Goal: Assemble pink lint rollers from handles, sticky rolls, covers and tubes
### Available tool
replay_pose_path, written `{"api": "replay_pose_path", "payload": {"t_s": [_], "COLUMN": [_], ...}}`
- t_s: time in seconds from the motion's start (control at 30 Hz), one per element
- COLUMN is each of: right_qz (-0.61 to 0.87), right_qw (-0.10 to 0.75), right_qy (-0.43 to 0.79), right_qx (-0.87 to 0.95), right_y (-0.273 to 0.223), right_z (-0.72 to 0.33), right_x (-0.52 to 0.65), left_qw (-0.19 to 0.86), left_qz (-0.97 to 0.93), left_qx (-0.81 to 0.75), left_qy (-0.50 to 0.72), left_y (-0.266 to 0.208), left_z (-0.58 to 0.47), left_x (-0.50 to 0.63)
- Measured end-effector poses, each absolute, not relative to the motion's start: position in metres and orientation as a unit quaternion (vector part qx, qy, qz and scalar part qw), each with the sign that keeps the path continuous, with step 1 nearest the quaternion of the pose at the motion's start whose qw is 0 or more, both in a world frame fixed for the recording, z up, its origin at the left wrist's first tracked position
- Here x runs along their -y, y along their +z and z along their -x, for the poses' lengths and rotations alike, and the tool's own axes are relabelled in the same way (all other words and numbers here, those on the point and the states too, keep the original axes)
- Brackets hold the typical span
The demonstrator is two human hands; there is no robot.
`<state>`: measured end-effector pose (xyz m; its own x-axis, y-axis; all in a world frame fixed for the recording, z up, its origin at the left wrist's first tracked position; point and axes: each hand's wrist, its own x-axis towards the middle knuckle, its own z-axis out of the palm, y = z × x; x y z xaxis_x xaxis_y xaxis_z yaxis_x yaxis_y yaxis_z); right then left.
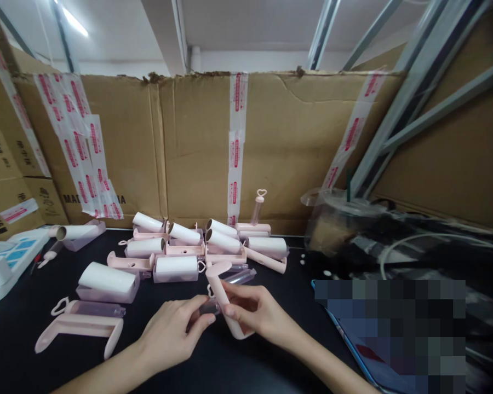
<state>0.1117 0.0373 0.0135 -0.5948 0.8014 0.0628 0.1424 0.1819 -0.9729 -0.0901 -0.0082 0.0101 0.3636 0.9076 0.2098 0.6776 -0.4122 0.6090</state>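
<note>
My right hand (267,314) grips a pale pink lint roller frame (218,287), tilted, its curved end pointing up and away. Close beside it, my left hand (172,325) pinches a clear handle (209,307) with a small pink heart loop; fingers hide part of it. The two pieces nearly meet or touch; I cannot tell which. To the left lie another pink frame (82,326), a clear handle with a heart loop (94,308) and a white sticky roll (107,277) in a clear lilac cover (123,293).
Several white rolls, pink frames and clear covers cluster behind my hands, with one handle (257,210) standing upright. At left is a white power strip (18,257). A phone (353,339), a plastic cup (328,227) and cables (411,241) lie right. Taped cardboard (197,148) walls the back.
</note>
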Motion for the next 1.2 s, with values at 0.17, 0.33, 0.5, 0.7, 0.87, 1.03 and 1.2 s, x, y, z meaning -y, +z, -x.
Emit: {"api": "replay_pose_path", "payload": {"t_s": [0.17,0.33,0.5,0.7,0.87,1.03,1.2], "right_qz": [0.353,0.404,0.374,0.263,0.259,0.268,0.31], "right_qw": [0.278,0.395,0.302,0.221,0.178,0.159,0.162], "right_qy": [0.55,0.278,0.023,0.013,-0.039,-0.043,-0.003], "right_qx": [0.704,0.777,0.876,0.939,0.949,0.949,0.937], "right_y": [0.018,0.033,0.037,0.044,0.038,0.031,0.036], "right_z": [-0.115,-0.138,-0.147,-0.091,-0.044,-0.054,-0.086], "right_x": [-0.043,-0.067,-0.084,-0.088,-0.099,-0.096,-0.083], "left_qw": [0.48,0.609,0.673,0.715,0.684,0.652,0.637], "left_qz": [-0.723,-0.665,-0.567,-0.553,-0.589,-0.596,-0.596], "left_qx": [-0.427,-0.354,-0.359,-0.31,-0.318,-0.336,-0.363], "left_qy": [0.254,0.248,0.311,0.295,0.289,0.327,0.33], "left_y": [0.002,0.005,0.012,0.012,0.011,0.014,0.011], "left_z": [0.087,0.09,0.095,0.094,0.094,0.095,0.094], "left_x": [0.003,0.0,-0.001,0.002,0.006,0.006,0.003]}}
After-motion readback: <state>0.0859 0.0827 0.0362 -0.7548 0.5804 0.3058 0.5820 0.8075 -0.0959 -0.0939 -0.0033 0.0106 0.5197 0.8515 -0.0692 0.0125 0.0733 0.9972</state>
